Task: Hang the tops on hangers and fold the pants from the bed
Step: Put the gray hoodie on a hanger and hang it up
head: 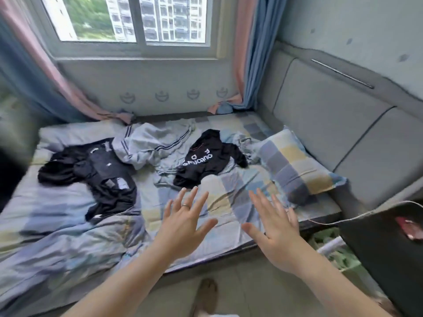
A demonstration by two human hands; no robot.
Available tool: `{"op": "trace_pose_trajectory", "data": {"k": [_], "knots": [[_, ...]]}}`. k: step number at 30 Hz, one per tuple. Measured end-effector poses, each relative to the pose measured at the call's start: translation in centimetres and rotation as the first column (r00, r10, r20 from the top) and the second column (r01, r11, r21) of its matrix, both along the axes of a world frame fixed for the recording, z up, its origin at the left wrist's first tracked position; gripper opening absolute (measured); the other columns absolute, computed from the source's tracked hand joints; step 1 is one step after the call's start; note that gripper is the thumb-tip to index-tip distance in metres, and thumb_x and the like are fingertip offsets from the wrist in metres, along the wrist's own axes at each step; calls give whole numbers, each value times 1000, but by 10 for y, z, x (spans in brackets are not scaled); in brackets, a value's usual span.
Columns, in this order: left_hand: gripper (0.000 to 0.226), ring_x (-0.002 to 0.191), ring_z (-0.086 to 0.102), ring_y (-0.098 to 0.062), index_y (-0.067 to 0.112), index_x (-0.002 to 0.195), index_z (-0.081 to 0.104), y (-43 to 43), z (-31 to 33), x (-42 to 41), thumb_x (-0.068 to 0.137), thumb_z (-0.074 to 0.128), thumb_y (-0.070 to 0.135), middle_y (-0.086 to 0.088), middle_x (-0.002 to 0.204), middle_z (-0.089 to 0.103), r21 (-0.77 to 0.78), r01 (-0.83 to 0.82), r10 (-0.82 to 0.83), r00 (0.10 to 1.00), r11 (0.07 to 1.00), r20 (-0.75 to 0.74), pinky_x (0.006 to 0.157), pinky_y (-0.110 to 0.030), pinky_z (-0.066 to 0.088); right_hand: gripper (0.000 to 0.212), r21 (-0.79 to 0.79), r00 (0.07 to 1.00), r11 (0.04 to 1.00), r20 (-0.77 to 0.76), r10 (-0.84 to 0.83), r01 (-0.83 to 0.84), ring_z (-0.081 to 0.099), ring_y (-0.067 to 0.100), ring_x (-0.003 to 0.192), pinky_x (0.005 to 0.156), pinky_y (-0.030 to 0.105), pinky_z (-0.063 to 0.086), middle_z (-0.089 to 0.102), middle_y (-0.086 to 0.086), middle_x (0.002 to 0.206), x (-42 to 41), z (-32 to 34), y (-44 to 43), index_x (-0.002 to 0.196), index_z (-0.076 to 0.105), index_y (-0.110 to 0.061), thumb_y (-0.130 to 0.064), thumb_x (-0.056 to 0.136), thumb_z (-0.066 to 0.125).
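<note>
Head view: I am watching the left hand (183, 223) and right hand (274, 229) hovering empty, fingers (202, 202) spread, above the pastel checked bed (68, 225); a black lettered top (203, 161) and grey striped pants (148, 145) are lying beyond.

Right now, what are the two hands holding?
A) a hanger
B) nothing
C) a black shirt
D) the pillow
B: the left hand and the right hand both have their fingers spread straight, with nothing in them.
</note>
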State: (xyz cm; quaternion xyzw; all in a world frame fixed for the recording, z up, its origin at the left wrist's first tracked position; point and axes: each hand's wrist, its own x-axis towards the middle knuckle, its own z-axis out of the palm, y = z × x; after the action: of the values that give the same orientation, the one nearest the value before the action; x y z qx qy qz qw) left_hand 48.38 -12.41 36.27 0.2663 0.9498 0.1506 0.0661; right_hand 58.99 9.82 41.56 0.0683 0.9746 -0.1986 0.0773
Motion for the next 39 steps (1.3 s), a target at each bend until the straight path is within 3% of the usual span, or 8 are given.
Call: {"op": "trace_pose_trajectory", "data": {"k": [4, 13, 15, 20, 24, 31, 34, 39], "knots": [[77, 153, -16, -16, 43, 158, 1, -26, -19, -53, 91, 18, 77, 11, 167, -9, -23, -101, 103, 992, 995, 79, 123, -45, -2, 70, -59, 994, 995, 73, 87, -82, -26, 3, 147, 118, 46, -16, -24, -35, 156, -70, -27, -12, 142, -24, -64, -84, 84, 11], [73, 153, -9, -17, 40, 158, 7, -42, -58, -168, 95, 23, 72, 6, 168, 1, -70, -249, 259, 935, 966, 242, 123, -46, 1, 74, -146, 985, 986, 138, 99, -78, -16, 5, 150, 121, 49, -7, -16, -36, 152, -228, -61, -13, 145, -14, -60, -82, 78, 9], [72, 153, -8, -17, 40, 158, 9, -42, -64, -189, 95, 24, 72, 6, 168, 2, -68, -265, 274, 923, 962, 270, 123, -46, 0, 79, -141, 983, 987, 160, 94, -72, -15, 6, 151, 121, 49, -7, -14, -33, 157, -251, -69, -11, 151, -10, -55, -81, 79, 10], [71, 154, -4, -19, 38, 158, 13, -37, -83, -250, 96, 27, 70, 6, 168, 6, -73, -258, 268, 912, 963, 309, 122, -45, 5, 69, -125, 974, 992, 221, 57, -29, -14, 8, 151, 120, 49, -8, -10, -26, 163, -297, -91, -8, 153, -9, -51, -68, 96, 26], [68, 154, -3, -16, 40, 157, 16, -35, -111, -320, 97, 30, 68, 8, 167, 9, -28, -272, 267, 909, 962, 320, 121, -43, 6, 69, -113, 977, 993, 214, 9, 16, -16, 8, 151, 120, 48, -10, -12, -26, 163, -343, -127, -10, 152, -12, -51, -66, 97, 27], [69, 154, -1, -16, 41, 157, 16, -67, -215, -456, 96, 28, 70, 9, 167, 10, -37, -163, 165, 920, 986, 355, 120, -42, 9, 70, -104, 972, 988, 216, -88, 113, -15, 9, 152, 121, 47, -8, -12, -24, 163, -467, -232, -50, 154, -9, -47, -61, 99, 32], [69, 154, 1, -17, 40, 157, 16, -94, -260, -513, 96, 29, 70, 8, 167, 10, -126, -115, 156, 906, 985, 393, 120, -42, 11, 70, -97, 949, 981, 285, -135, 168, -8, 10, 153, 122, 45, -2, -7, -22, 165, -515, -273, -75, 156, -7, -45, -57, 101, 35], [74, 154, 5, -22, 34, 158, 16, -136, -340, -612, 95, 37, 68, 3, 167, 11, -212, -196, 268, 878, 957, 398, 121, -45, 16, 71, -122, 944, 990, 330, -26, 69, 1, 8, 152, 120, 37, 9, 1, -21, 165, -613, -342, -117, 157, -3, -43, -55, 101, 39]]}}
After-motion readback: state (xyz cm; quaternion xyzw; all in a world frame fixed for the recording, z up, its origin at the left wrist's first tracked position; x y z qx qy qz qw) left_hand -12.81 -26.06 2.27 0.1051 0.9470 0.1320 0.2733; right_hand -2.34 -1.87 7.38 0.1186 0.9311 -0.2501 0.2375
